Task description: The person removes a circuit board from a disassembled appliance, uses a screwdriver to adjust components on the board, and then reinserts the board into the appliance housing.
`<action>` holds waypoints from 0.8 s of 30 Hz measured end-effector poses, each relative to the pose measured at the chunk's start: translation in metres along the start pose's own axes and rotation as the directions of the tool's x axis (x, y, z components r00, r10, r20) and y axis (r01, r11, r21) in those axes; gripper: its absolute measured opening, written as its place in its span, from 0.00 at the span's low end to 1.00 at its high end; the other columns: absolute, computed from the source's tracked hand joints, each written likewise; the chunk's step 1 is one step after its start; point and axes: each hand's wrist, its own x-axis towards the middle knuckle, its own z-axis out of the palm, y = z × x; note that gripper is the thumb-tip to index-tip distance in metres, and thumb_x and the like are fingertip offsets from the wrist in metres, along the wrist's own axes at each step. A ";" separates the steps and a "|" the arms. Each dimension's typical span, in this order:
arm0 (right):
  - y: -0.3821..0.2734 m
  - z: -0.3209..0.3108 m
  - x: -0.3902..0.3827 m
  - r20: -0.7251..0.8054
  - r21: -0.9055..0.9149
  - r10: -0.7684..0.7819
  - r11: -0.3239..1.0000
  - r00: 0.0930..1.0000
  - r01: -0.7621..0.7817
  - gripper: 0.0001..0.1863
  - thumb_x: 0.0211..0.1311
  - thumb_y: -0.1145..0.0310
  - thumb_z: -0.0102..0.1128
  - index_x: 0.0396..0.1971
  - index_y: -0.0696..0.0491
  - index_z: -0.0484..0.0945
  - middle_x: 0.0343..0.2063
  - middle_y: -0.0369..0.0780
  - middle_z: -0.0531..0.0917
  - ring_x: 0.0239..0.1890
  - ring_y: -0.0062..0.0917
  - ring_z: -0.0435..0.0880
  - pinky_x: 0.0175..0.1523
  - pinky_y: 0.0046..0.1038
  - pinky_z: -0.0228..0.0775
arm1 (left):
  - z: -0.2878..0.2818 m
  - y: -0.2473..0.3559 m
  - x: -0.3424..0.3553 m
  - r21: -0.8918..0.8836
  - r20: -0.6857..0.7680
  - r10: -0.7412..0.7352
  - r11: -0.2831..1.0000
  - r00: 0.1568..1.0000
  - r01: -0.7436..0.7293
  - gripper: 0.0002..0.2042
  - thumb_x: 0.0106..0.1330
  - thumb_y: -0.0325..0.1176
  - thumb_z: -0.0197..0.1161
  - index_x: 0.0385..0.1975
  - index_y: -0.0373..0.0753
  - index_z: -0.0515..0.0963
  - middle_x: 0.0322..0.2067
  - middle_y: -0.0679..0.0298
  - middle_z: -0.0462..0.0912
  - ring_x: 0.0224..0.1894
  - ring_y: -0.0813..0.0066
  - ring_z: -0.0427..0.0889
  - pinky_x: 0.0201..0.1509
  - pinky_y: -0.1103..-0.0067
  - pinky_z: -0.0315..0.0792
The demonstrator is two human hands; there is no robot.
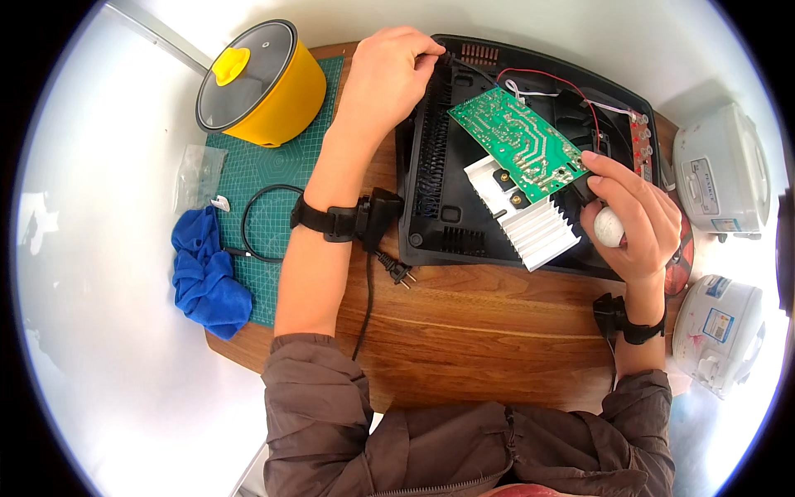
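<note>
Jacket [464, 435], right fingers [606, 169] half-curled on board [517, 137]

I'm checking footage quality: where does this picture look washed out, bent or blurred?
Head view: glare washes out the white surface at left; head view: fisheye bends the edges of the table, with black outside the round image; head view: the board looks fairly crisp, without obvious motion blur.

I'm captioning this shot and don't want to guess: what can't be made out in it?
All in the head view:
- Underside of the green circuit board: turned away from the camera.
- What, if anything, the left hand pinches: its own fingers hide it.
- Full shape of the white rounded thing: partly covered by the right hand.
- Inside of the yellow pot: hidden by its lid.
</note>
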 end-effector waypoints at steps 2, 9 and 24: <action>-0.001 0.000 0.001 0.000 0.001 0.003 1.000 1.000 -0.003 0.11 0.48 0.77 0.72 0.33 0.59 0.84 0.40 0.44 0.91 0.30 0.31 0.90 0.33 0.26 0.82 | -0.003 0.000 0.001 -0.010 0.018 -0.028 1.000 0.999 0.029 0.06 0.63 0.26 0.70 0.38 0.37 0.88 0.37 0.58 0.89 0.36 0.62 0.88 0.43 0.74 0.81; 0.001 0.000 0.000 0.002 -0.002 0.000 1.000 1.000 0.000 0.11 0.47 0.78 0.72 0.33 0.59 0.84 0.40 0.44 0.91 0.30 0.31 0.90 0.33 0.26 0.83 | 0.001 0.000 -0.001 -0.065 -0.003 -0.105 0.992 0.994 0.105 0.06 0.62 0.27 0.71 0.38 0.39 0.89 0.36 0.61 0.90 0.36 0.64 0.88 0.43 0.76 0.80; 0.002 0.002 0.000 -0.025 0.000 -0.008 1.000 1.000 0.008 0.08 0.53 0.76 0.72 0.34 0.59 0.84 0.40 0.44 0.91 0.31 0.30 0.90 0.33 0.25 0.83 | 0.007 0.000 -0.009 -0.142 -0.105 -0.178 0.976 0.978 0.162 0.06 0.61 0.27 0.71 0.36 0.39 0.90 0.36 0.64 0.91 0.35 0.73 0.89 0.41 0.79 0.82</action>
